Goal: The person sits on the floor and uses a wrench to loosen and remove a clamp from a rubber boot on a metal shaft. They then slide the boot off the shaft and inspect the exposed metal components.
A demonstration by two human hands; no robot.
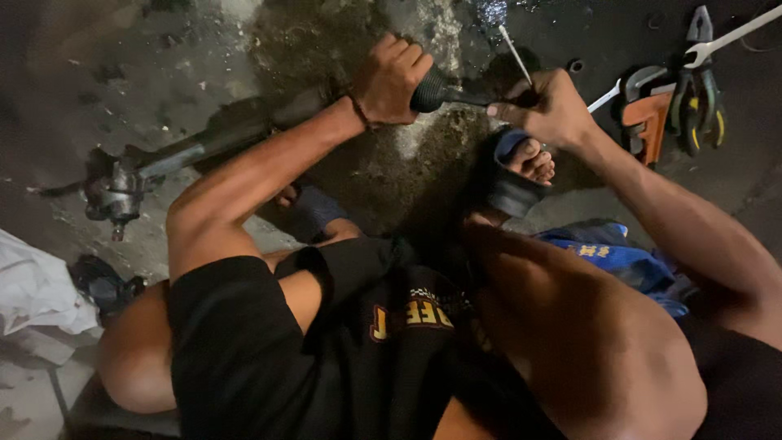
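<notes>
Both arms reach forward, hands close together

The left hand (391, 77) is curled in a full fist, knuckles up, forearm angled in from the left. The right hand (547, 106) is pinched shut, wrist bent, arm stretched from the right.

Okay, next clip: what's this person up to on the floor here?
A person sits on a stained concrete floor with a long metal shaft lying before them. The left hand grips its black rubber boot; the right hand holds a thin white strip at its end. Pliers and a wrench lie to the right.
</notes>
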